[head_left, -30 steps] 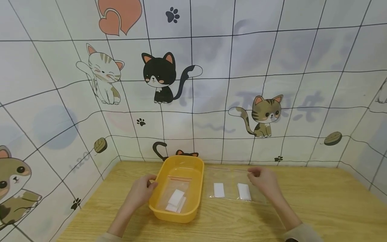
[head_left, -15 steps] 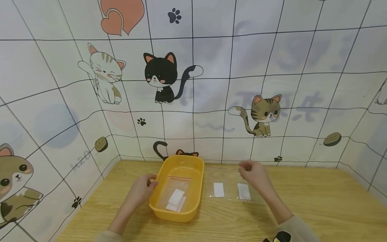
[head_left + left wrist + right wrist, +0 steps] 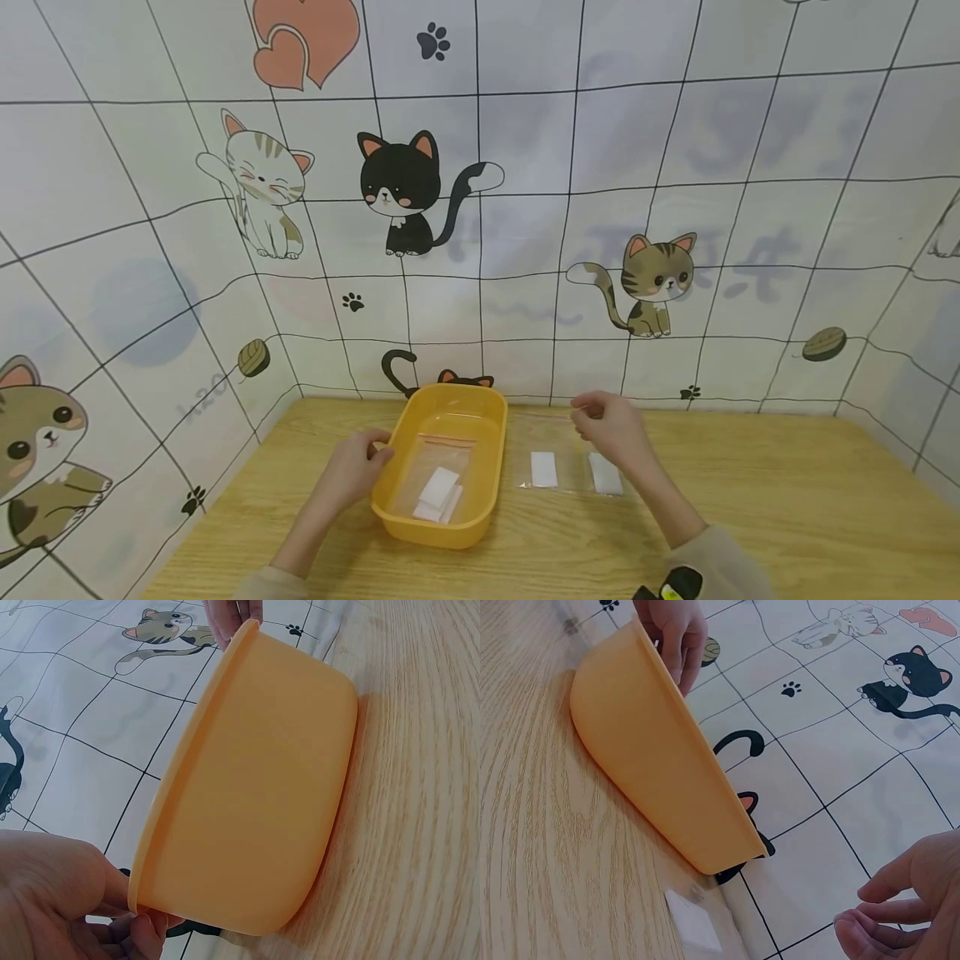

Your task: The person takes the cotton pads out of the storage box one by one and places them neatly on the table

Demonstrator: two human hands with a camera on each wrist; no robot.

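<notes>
My left hand (image 3: 352, 471) holds the left rim of a yellow plastic tub (image 3: 431, 536), its thumb and fingertips at the edge in the left wrist view. Inside the tub lies a clear zip bag (image 3: 444, 454) with a red seal line, and white cards (image 3: 437, 489) show through it. My right hand (image 3: 617, 429) hovers over clear bags to the right of the tub, fingers loosely bent and holding nothing in the right wrist view. One white card (image 3: 543, 469) shows left of that hand; another (image 3: 606, 474) is partly hidden by it.
The wooden table (image 3: 787, 500) extends to both sides and the front. Behind it hangs a white gridded backdrop (image 3: 517, 250) with cartoon cats, close to the tub's far end.
My right hand has moved left and slightly away from me, over the clear bags. The left hand stays at the tub's rim, and the tub stays in place.
</notes>
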